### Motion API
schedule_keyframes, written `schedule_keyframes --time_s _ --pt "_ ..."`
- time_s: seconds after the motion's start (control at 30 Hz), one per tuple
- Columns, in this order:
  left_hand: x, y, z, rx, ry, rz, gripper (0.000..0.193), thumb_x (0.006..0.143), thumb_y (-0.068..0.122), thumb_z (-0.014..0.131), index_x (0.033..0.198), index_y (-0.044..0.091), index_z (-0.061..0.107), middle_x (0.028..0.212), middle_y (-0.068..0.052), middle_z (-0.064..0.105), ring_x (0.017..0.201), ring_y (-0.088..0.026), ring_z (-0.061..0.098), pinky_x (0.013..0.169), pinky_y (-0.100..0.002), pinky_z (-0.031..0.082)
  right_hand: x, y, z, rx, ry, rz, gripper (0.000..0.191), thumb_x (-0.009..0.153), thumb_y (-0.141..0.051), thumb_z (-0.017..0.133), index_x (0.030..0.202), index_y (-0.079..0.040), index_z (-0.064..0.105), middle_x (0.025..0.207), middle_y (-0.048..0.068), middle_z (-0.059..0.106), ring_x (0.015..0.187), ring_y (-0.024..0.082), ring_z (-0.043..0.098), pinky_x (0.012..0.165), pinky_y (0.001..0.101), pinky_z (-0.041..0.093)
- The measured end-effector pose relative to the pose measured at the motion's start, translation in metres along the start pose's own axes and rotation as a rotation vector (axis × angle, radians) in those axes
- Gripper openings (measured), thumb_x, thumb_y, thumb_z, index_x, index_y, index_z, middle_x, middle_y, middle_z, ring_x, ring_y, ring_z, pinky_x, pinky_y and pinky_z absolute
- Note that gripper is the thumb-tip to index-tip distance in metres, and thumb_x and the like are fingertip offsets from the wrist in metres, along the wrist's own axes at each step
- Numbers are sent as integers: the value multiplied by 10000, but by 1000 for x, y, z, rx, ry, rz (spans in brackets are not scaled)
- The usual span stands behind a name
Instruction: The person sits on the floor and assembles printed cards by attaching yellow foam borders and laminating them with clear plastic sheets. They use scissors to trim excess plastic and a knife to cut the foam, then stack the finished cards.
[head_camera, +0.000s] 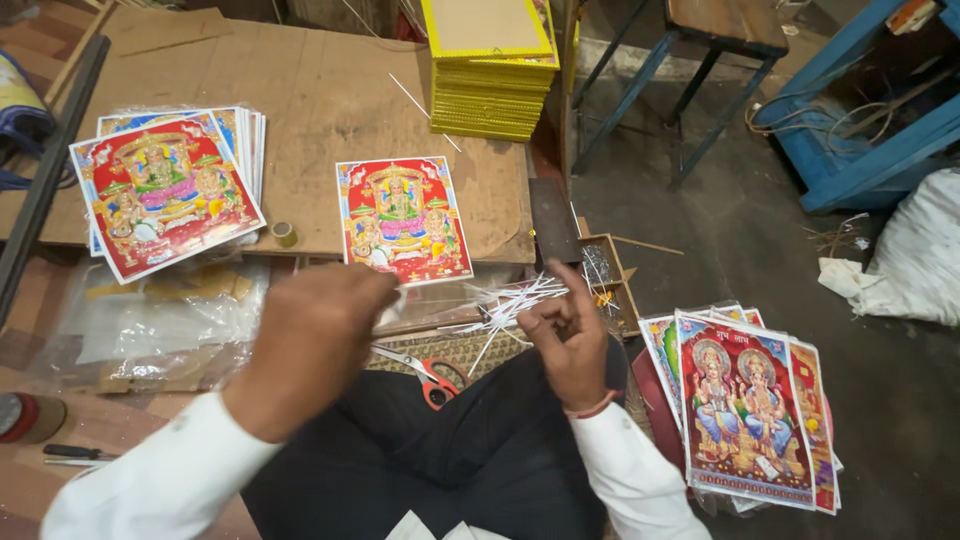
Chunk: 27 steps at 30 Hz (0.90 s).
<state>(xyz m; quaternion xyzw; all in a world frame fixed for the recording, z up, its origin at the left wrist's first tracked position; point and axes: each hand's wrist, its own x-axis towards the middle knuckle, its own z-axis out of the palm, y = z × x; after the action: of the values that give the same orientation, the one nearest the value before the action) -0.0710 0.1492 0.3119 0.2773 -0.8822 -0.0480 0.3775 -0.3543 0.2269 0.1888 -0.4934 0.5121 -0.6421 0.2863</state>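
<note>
Centrally, left hand (318, 335) curled into a loose fist, pinching something small and pale, too blurred to name; right hand (570, 335) half-closed, fingers bent, whether holding anything cannot be told; thin white strips (510, 305) bundled between the hands; red-handled scissors (428, 372) just below; single picture print (403, 218) on brown board (320, 90); print stack (165, 190) left; another stack (745, 405) right; yellow frames (490, 75) piled behind.

It was a small picture-framing workshop: stacked yellow frames (490, 85), piles of religious prints (165, 190), a worn cardboard-covered tabletop (320, 90), bare concrete floor (740, 230).
</note>
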Motion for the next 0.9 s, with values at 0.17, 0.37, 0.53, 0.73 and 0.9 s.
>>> schedule_keyframes --time_s 0.17,0.37,0.53,0.73,0.9 --pt "-1 6 32 -36 -130 32 188 692 -39 651 859 43 671 786 -118 642 792 -342 661 695 -469 512 19 -32 -6 -142 -155 69 371 875 -41 808 1231 -29 705 691 -10 580 623 28 490 578 192 386" --pt "-13 -14 41 -139 -129 -29 125 774 13 688 894 49 682 798 -130 695 779 -340 693 675 -470 532 27 -43 0 -277 -202 -35 95 884 -22 754 969 7 785 830 24 763 734 51 662 655 209 524" --pt "-33 -49 25 -111 -155 -247 115 803 91 739 913 61 754 811 -156 731 766 -361 704 642 -467 538 46 -56 -2 -316 -199 -29 95 892 -34 755 968 16 785 823 31 767 750 69 671 665 217 526" --pt "-52 -67 15 -316 40 -427 129 885 163 744 943 50 768 847 -119 754 715 -241 720 641 -368 534 56 -61 8 -320 -154 61 128 911 -88 764 984 9 804 741 20 709 616 40 550 535 205 411" --pt "-45 -73 9 -274 117 -518 194 934 218 759 970 31 796 736 -138 684 634 -207 647 606 -345 477 69 -61 19 -304 -127 177 157 931 -125 760 996 12 799 629 55 622 492 84 511 455 226 373"
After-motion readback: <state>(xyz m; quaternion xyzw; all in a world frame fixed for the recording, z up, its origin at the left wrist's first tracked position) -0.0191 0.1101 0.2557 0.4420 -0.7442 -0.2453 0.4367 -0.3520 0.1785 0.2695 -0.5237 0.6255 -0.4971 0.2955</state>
